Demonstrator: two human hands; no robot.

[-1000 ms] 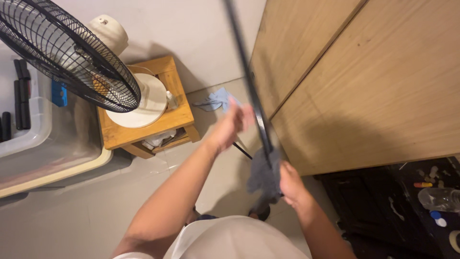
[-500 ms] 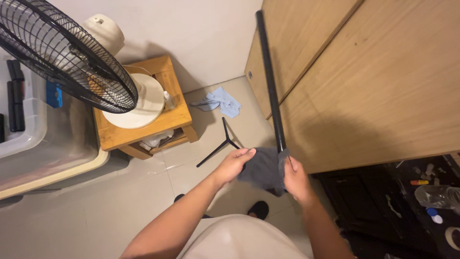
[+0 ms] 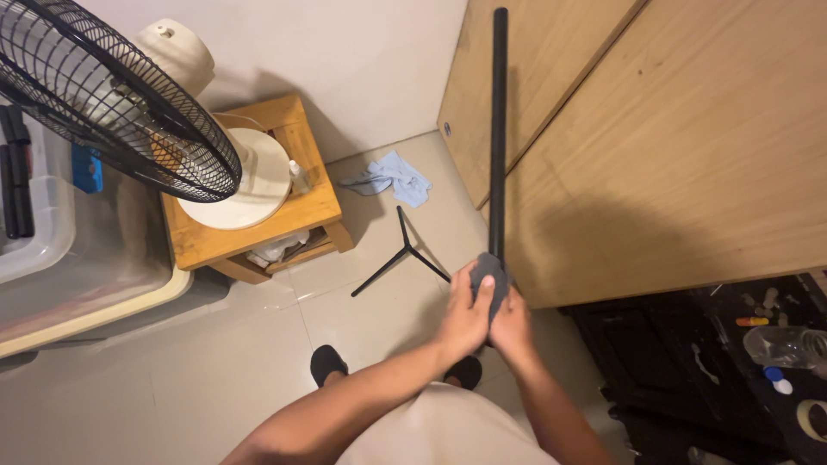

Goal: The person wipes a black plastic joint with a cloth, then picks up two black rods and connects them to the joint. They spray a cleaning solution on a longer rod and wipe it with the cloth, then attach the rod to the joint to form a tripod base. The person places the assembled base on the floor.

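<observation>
A long black pole (image 3: 498,129) stands upright in front of me, its tripod legs (image 3: 399,254) spread on the tiled floor. A dark grey cloth (image 3: 488,274) is wrapped around the pole low down. My left hand (image 3: 465,314) is closed over the cloth and the pole. My right hand (image 3: 514,325) grips the pole and cloth just beside it, the two hands touching.
A standing fan (image 3: 121,103) sits on a small wooden stool (image 3: 297,215) at the left. A light blue rag (image 3: 392,176) lies on the floor by the wall. A wooden cabinet (image 3: 672,138) fills the right; a dark table with clutter (image 3: 758,344) is lower right. A plastic bin (image 3: 77,284) is at the left.
The pole has swung more upright and away from me. My left hand came down from the shaft and closed over the cloth, which is now bunched around the pole.
</observation>
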